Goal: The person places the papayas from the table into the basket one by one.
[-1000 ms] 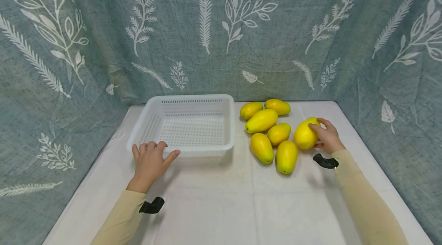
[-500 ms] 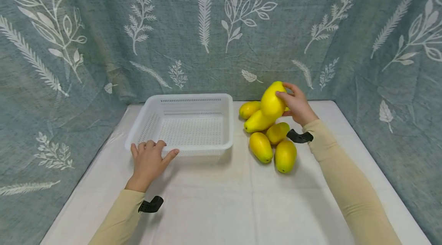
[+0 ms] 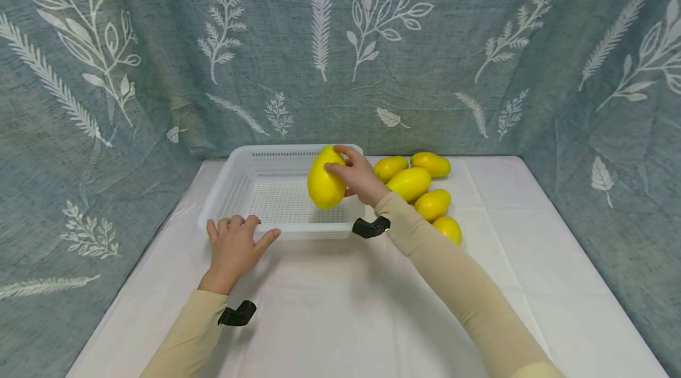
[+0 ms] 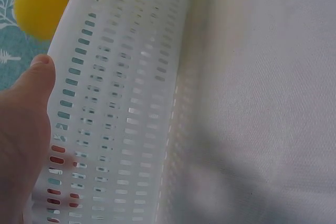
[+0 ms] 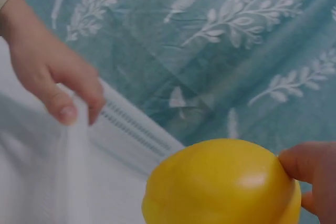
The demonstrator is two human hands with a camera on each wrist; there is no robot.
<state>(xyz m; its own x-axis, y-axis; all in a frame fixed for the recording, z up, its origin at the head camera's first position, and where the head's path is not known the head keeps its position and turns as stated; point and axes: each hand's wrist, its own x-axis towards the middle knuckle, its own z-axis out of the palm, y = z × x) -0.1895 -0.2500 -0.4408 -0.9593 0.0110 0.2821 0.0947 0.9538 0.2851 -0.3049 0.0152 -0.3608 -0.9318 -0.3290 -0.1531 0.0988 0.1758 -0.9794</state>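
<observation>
nearest the camera, the left hand rests on the near rim of the white basket, fingers curled lightly over the edge and thumb out along the front wall; it holds the rim rather than lifting anything. the left wrist view shows the same contact, the thumb lying against the slotted wall.

beyond it, the right hand grips a yellow mango, fingertips on its upper part and thumb behind, so the fingers are clamped round the fruit. the mango hangs in the air above the right part of the basket's floor, its long axis close to upright, the basket straight below it. the right hand is the nearer one to the fruit; the left is apart from it, at the opposite near corner.

farther right, more mangoes lie in a cluster on the white cloth, just beside the basket's right wall. behind stands a leaf-print backdrop.
</observation>
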